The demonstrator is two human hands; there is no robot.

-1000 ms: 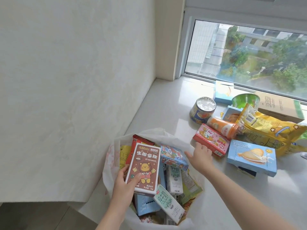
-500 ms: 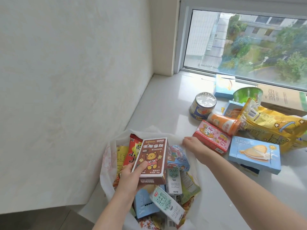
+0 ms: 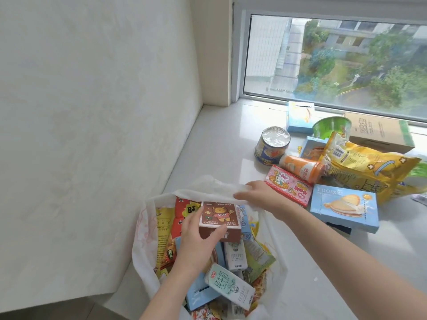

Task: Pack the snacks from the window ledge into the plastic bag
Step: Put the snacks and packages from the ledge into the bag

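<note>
Left hand (image 3: 196, 242) curls fingers round the brown bear box (image 3: 219, 217) over the plastic bag (image 3: 208, 184); right hand (image 3: 261, 195) pinches its rim at one o'clock.

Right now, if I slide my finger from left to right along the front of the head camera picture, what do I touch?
The plastic bag at its left side → brown bear box → right hand → pink rabbit box → blue biscuit box.
</note>
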